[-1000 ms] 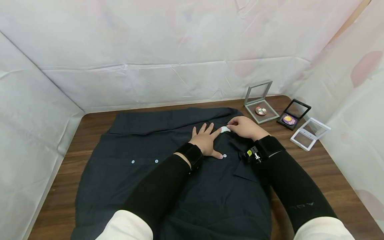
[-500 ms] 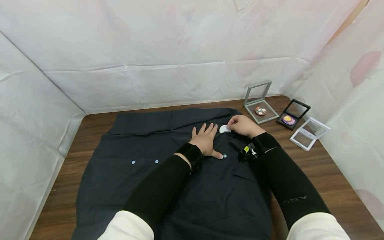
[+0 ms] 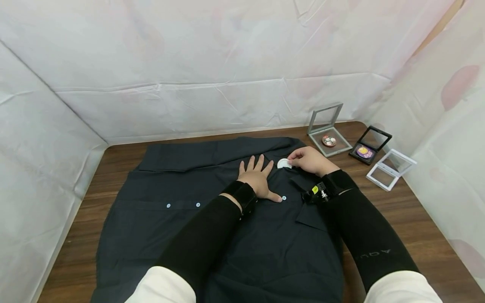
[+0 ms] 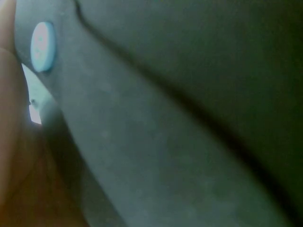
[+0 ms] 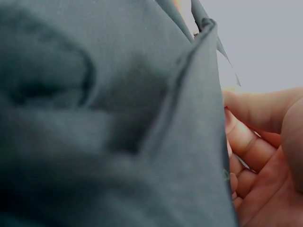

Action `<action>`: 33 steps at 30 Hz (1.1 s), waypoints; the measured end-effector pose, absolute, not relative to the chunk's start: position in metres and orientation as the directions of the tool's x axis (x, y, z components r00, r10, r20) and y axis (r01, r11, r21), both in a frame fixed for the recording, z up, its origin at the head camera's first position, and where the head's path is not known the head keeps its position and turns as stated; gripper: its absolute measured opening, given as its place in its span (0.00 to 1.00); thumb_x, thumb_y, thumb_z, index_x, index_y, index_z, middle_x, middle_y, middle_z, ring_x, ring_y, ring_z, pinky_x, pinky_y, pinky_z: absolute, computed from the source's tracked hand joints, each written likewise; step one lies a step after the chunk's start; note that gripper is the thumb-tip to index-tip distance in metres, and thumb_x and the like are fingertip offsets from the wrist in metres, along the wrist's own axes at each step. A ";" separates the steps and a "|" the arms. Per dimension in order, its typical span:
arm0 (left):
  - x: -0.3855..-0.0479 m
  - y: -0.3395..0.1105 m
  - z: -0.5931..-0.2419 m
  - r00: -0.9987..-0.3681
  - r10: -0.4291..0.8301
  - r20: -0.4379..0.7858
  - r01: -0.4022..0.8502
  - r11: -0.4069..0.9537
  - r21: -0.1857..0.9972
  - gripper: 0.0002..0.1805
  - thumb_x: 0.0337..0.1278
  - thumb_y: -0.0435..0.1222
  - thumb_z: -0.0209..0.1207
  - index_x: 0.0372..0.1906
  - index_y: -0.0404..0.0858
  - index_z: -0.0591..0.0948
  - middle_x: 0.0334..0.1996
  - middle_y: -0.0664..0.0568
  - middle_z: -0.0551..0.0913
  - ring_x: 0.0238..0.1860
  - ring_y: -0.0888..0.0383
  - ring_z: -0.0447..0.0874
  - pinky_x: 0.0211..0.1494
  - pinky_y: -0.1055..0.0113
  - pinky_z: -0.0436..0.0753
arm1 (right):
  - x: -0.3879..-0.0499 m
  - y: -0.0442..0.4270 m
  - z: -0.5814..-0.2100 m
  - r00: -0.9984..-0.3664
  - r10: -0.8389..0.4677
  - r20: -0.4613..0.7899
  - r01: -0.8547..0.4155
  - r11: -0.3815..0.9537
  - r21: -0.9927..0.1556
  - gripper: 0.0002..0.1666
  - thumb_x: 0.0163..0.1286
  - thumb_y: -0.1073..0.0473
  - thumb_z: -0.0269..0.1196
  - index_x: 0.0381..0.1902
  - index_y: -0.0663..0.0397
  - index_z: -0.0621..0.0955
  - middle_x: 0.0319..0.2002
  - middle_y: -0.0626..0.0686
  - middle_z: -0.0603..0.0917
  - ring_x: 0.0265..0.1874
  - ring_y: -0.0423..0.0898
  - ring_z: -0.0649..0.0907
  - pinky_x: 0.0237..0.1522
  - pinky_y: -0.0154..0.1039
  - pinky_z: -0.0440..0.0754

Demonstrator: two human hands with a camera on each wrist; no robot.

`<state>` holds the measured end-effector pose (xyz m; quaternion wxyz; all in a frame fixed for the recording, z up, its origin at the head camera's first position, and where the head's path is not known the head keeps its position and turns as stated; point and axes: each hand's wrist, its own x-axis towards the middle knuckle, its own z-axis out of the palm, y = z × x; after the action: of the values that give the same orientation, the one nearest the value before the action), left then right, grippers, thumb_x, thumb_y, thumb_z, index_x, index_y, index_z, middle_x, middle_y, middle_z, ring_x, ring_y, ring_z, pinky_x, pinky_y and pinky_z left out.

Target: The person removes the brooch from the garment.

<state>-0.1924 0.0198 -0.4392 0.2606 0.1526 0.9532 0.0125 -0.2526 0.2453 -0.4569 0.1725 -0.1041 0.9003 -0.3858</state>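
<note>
A dark button-up shirt (image 3: 159,235) lies spread over the wooden table, its collar towards the right. My left hand (image 3: 258,182) rests on it with fingers spread, the thumb beside a white shirt button (image 3: 284,198). The left wrist view catches a pale button (image 4: 42,46) close up on the dark cloth. Between thumb and finger, my right hand (image 3: 311,160) pinches the right edge of a round white badge (image 3: 283,163) at the shirt front. In the right wrist view, a cloth fold covers the fingertips of that hand (image 5: 265,142) and most of the badge.
Three hinged display cases stand open at the back right. The grey case (image 3: 326,148) holds a red-and-white badge (image 3: 329,141), the black case (image 3: 373,139) a purple-and-yellow badge (image 3: 364,152). A white case (image 3: 394,168) lies beside them. White sheeting (image 3: 212,105) walls the table.
More of the white badge shows now than a second ago. My left fingers have drawn slightly left, away from it. The right hand keeps its pinch, having moved only a little.
</note>
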 end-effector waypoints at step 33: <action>-0.195 0.018 -0.442 -0.823 0.332 -0.461 0.306 0.943 0.132 0.70 0.42 0.79 0.61 0.84 0.58 0.37 0.84 0.48 0.29 0.82 0.42 0.25 0.79 0.38 0.36 | -0.234 0.228 -0.432 -0.920 -0.386 -0.065 -0.214 0.635 -0.743 0.10 0.77 0.57 0.65 0.47 0.54 0.90 0.44 0.52 0.88 0.44 0.51 0.83 0.49 0.49 0.79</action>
<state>-0.1953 0.0179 -0.4422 0.2459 0.1672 0.9544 0.0263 -0.2338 0.2277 -0.4318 0.1095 -0.1672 0.8974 -0.3933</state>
